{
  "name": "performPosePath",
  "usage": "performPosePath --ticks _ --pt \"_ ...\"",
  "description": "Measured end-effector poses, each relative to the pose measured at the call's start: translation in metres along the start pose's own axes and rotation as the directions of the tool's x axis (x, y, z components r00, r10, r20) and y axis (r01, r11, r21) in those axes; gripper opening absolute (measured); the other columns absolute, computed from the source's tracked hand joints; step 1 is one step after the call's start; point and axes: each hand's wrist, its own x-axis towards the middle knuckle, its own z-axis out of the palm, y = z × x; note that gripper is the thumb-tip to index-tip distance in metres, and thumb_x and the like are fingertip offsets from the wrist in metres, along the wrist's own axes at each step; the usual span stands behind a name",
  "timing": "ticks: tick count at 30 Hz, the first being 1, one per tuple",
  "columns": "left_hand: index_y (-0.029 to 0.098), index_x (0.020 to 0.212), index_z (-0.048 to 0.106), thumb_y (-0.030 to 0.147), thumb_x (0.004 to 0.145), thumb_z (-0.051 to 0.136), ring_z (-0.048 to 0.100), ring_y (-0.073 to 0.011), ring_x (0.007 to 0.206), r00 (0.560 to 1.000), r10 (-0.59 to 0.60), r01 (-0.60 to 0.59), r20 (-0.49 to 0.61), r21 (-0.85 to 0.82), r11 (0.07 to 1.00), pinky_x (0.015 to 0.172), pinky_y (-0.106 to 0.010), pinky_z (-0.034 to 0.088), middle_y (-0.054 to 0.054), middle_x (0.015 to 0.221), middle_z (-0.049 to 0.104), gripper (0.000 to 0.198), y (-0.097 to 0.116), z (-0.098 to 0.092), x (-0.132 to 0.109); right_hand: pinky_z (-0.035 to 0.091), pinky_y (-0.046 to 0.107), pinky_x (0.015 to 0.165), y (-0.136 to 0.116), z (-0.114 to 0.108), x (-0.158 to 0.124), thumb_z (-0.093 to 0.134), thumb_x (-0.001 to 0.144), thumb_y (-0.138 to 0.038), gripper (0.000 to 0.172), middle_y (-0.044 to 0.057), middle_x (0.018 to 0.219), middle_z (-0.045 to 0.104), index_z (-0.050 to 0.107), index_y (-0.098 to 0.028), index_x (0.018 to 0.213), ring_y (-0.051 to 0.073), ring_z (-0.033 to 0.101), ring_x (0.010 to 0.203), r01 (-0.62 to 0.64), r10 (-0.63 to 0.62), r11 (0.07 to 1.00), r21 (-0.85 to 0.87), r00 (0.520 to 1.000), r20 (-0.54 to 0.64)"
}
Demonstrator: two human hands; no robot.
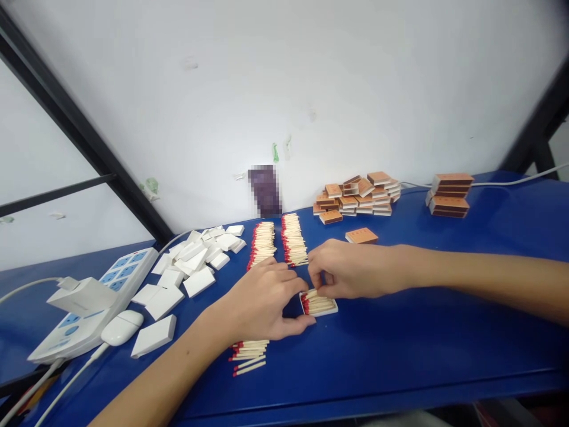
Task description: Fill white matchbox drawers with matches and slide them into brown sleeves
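A small white matchbox tray [329,310] holds red-headed matches [319,301] lying side by side. My left hand [267,299] is closed on the tray's left end, thumb at the near side and fingers at the far side. Over the tray's far edge, my right hand [342,270] has its fingers pinched together, touching the matches; whether a match is between the fingertips is hidden. Two columns of loose matches [293,240] lie beyond my hands. The left column continues beneath my left hand, and more matches [249,353] show on its near side. An orange matchbox sleeve [362,235] lies behind my right hand.
White tray pieces [193,261] are heaped at left, beside a power strip [89,332] with a charger and cables. Orange matchboxes or sleeves [360,198] are piled at the back, and another stack [450,196] stands right. A white wall [284,89] bounds the blue table [422,356].
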Motion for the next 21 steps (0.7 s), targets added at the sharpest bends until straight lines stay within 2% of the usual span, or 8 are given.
performPosePath --ticks 5,10,14,18,21 --pt "0.018 0.106 0.067 0.051 0.087 0.064 0.063 -0.0231 0.085 0.996 0.052 -0.052 -0.077 -0.008 0.999 0.079 -0.037 0.044 -0.005 0.09 0.068 0.038 0.001 0.0 -0.001 0.04 0.02 0.054 0.0 -0.007 0.001 0.058 0.076 -0.014 0.01 -0.001 0.068 0.07 0.068 -0.017 0.077 0.011 0.061 0.059 -0.064 0.059 0.993 0.1 0.997 0.056" --pt "0.022 0.106 0.067 0.046 0.096 0.057 0.064 -0.0203 0.084 0.993 0.115 -0.115 -0.02 -0.021 0.993 0.078 -0.035 0.043 -0.003 0.093 0.067 0.028 0.001 -0.003 -0.002 0.041 0.02 0.054 0.0 -0.006 0.004 0.058 0.077 -0.016 0.01 -0.001 0.067 0.071 0.068 -0.016 0.075 0.011 0.063 0.058 -0.105 0.095 0.982 0.155 0.993 0.074" --pt "0.025 0.104 0.071 0.044 0.098 0.053 0.065 -0.0198 0.088 0.988 0.152 -0.152 -0.002 -0.012 0.988 0.081 -0.035 0.044 -0.004 0.095 0.068 0.026 -0.001 -0.004 -0.002 0.043 0.02 0.056 0.003 -0.009 0.004 0.062 0.078 -0.021 0.012 0.001 0.07 0.073 0.071 -0.014 0.079 0.012 0.065 0.061 -0.136 0.118 0.972 0.19 0.988 0.101" --pt "0.024 0.101 0.072 0.043 0.097 0.056 0.065 -0.0192 0.087 0.987 0.158 -0.158 0.006 -0.017 0.987 0.081 -0.035 0.044 -0.004 0.093 0.069 0.026 -0.004 -0.003 -0.001 0.046 0.019 0.062 0.012 -0.016 0.005 0.062 0.077 -0.018 0.019 0.003 0.081 0.076 0.075 -0.011 0.09 0.014 0.069 0.074 -0.174 0.114 0.948 0.268 0.968 0.226" --pt "0.024 0.1 0.072 0.044 0.097 0.057 0.064 -0.0188 0.087 0.988 0.156 -0.156 -0.006 -0.028 0.987 0.081 -0.035 0.044 -0.003 0.092 0.069 0.025 -0.004 -0.003 -0.001 0.048 0.019 0.063 0.02 -0.019 0.006 0.065 0.078 -0.022 0.024 0.005 0.085 0.076 0.075 -0.011 0.097 0.016 0.07 0.078 -0.22 0.114 0.914 0.342 0.946 0.305"
